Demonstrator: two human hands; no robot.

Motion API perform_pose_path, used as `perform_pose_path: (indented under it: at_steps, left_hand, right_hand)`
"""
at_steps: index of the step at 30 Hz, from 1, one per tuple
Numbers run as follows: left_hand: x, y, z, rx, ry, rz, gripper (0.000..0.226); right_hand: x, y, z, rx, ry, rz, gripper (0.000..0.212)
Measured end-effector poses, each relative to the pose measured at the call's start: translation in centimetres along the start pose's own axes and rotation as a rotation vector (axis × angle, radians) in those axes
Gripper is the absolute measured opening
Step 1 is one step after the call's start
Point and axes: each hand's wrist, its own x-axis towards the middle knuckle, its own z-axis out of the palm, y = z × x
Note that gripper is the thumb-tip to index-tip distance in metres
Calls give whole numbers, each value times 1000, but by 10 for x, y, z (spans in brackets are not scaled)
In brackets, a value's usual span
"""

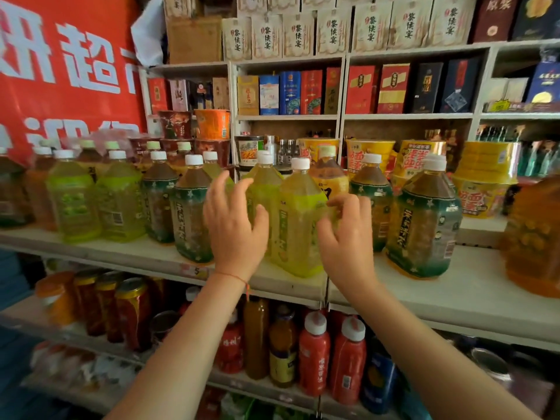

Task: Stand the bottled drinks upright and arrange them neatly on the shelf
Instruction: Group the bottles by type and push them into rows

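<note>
Large tea bottles with white caps stand upright in rows on the pale shelf (439, 295). A yellow-green bottle (300, 219) stands at the front middle, with a second one (263, 192) just behind it to the left. My left hand (235, 221) hovers in front of that second bottle, fingers spread and loosely bent, holding nothing. My right hand (347, 234) is at the right side of the front yellow-green bottle, fingers loosely curled near its label; whether they touch it is unclear. Dark green-labelled bottles stand to the left (191, 210) and right (424, 219).
More green and brown bottles (72, 195) fill the shelf's left end. Yellow instant-noodle tubs (485, 180) sit behind at the right, and an orange bottle (533, 234) is at the far right edge. Red bottles (315, 353) and jars (133, 310) fill the shelf below. Boxes line the upper shelves.
</note>
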Motion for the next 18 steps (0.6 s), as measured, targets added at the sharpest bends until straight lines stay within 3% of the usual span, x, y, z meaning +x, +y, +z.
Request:
perform_pose_path:
  at_steps: [3, 7, 9, 13, 15, 18]
  left_hand:
    - [17, -36, -19, -16, 126, -132, 48]
    - [35, -92, -39, -120, 84, -312, 54]
    - [44, -118, -48, -150, 47, -329, 50]
    - [65, -161, -60, -138, -107, -393, 58]
    - [74, -178, -60, -109, -213, -399, 70]
    - [86, -194, -56, -130, -290, -409, 88]
  right_hand:
    - [-1, -23, 18, -54, 29, -220, 13]
    - [-8, -61, 67, -53, -138, -260, 7]
    - [-11, -78, 104, -50, -229, -152, 29]
    - [-3, -100, 165, 56, -369, 257, 99]
    - [0, -100, 186, 99, -325, 313, 108]
    - [3, -98, 204, 169, -253, 379, 107]
